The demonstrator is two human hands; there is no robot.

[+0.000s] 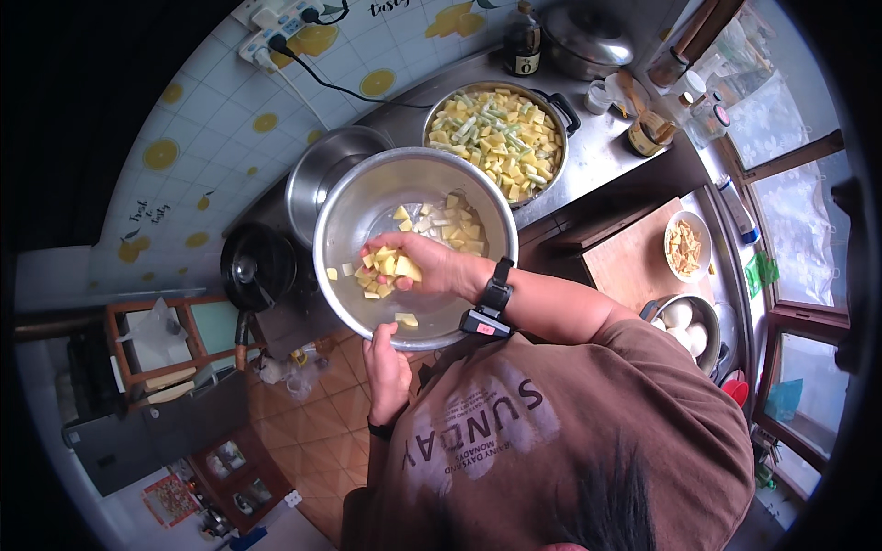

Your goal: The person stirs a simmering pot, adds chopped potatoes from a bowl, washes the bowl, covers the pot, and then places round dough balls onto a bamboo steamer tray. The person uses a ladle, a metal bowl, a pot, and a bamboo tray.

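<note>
A large metal bowl [413, 162], tilted towards me, holds yellow potato pieces [460, 227], some lying in clear liquid on its far right side. My right hand [410, 265], palm up inside the bowl, cups a heap of cut potato pieces [386, 267]. At the near rim, my left hand [387, 372] grips the bowl with the thumb over the edge; its fingers are partly hidden. Behind the bowl stands a wide pot [566, 148] full of potato pieces and pale green vegetable pieces [482, 120]. An empty metal basin [303, 179] is partly covered by the bowl's left side.
A black wok [258, 268] is at the left. At the right, a white bowl of yellowish pieces [683, 244] rests on a wooden board [627, 258], near a pot of white round items [679, 313]. A dark bottle [524, 41] and lidded pot [586, 41] stand behind.
</note>
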